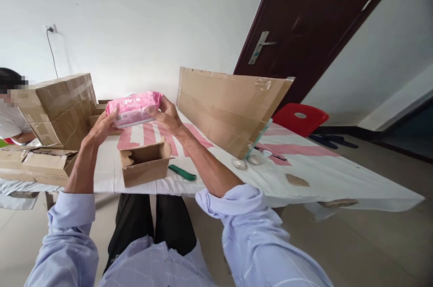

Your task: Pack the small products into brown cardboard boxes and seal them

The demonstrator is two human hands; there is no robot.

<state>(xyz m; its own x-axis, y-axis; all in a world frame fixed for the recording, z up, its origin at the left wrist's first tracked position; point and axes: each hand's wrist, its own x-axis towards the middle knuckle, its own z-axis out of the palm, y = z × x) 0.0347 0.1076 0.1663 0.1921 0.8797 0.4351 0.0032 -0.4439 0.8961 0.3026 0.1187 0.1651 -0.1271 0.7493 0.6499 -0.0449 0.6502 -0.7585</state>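
A pink soft pack (133,108), which looks like a packet of wipes or tissues, is held up above the table between both my hands. My left hand (103,127) grips its left end with the thumb across the front. At the right end, my right hand (168,115) closes round the pack's edge. Below the pack, a small open cardboard box (145,163) stands on the table near the front edge; its inside looks dark. Just right of that box lies a green utility knife (182,172).
Taped cartons (64,111) are stacked at the left, beside another person (13,120). A large cardboard sheet (230,106) stands upright at right. Near it lie rolls of clear tape (240,164) and a cardboard scrap (297,180). A red chair (299,120) stands behind the table.
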